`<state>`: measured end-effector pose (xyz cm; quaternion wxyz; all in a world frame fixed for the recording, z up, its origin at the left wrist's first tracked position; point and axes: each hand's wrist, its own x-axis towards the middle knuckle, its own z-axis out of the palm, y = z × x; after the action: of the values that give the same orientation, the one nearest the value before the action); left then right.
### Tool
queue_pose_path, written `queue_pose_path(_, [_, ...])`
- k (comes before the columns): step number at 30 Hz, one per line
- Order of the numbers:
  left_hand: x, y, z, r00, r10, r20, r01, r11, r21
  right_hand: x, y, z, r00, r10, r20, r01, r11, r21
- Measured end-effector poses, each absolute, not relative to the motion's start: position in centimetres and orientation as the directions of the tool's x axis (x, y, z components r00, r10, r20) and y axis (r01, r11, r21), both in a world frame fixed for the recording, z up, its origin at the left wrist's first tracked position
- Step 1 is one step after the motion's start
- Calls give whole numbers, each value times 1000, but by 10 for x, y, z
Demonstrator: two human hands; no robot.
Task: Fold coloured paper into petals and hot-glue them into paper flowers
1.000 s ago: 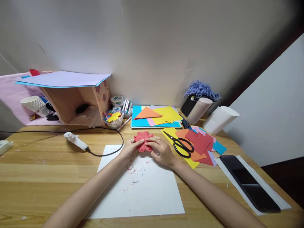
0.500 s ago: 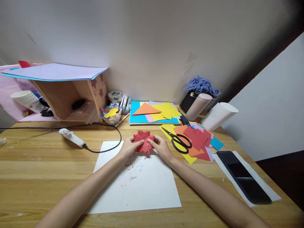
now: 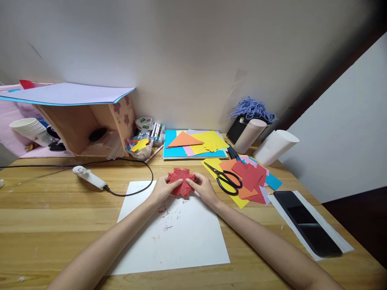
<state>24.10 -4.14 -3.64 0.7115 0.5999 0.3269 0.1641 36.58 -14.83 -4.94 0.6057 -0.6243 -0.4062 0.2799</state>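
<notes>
One red folded paper (image 3: 182,177), with many pointed corners, is near the centre of the frame, a little below the middle, and from my distant place I see it between both hands. The left hand (image 3: 165,187) grips it at its left side, with the thumb laid on the front face. The right hand (image 3: 204,189) grips the opposite side in the same manner, so the two thumbs come near each other. The other fingers are mostly hidden behind the paper, so I cannot tell how they are placed there. The paper is over the upper edge of a white sheet (image 3: 193,241), which is marked with small coloured strokes; I cannot tell if they touch.

To the right of the centre, I see black-handled scissors (image 3: 226,179) lying on coloured paper pieces (image 3: 252,177). At the lower right, a black device (image 3: 305,223) rests on a white strip (image 3: 332,229). At the middle left lies a white tool (image 3: 92,179) with a black cord (image 3: 121,195). Above the hands, an orange triangle (image 3: 184,139) lies on stacked coloured sheets (image 3: 169,149).
</notes>
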Motion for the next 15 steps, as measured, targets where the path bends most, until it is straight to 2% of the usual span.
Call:
queue_pose_path(4, [240, -43, -37, 721, 651, -237, 176, 160, 971, 365, -149, -49, 505, 852, 135, 163, 60, -985])
queue_pose_path(8, [242, -43, -35, 771, 618, -154, 55, 177, 983, 367, -150, -45, 590, 780, 208, 245, 73, -967])
queue_pose_path(10, [244, -42, -35, 754, 638, -158, -16, 258, 966, 371, -152, -42, 652, 693, 307, 358, 76, -931])
queue_pose_path(12, [246, -41, -34, 717, 664, -210, -64, 363, 929, 377, -154, -39, 654, 595, 467, 527, 84, -846])
queue_pose_path(15, [245, -40, -30, 735, 615, -287, -67, 486, 871, 386, -159, -38, 481, 542, 689, 769, 117, -629])
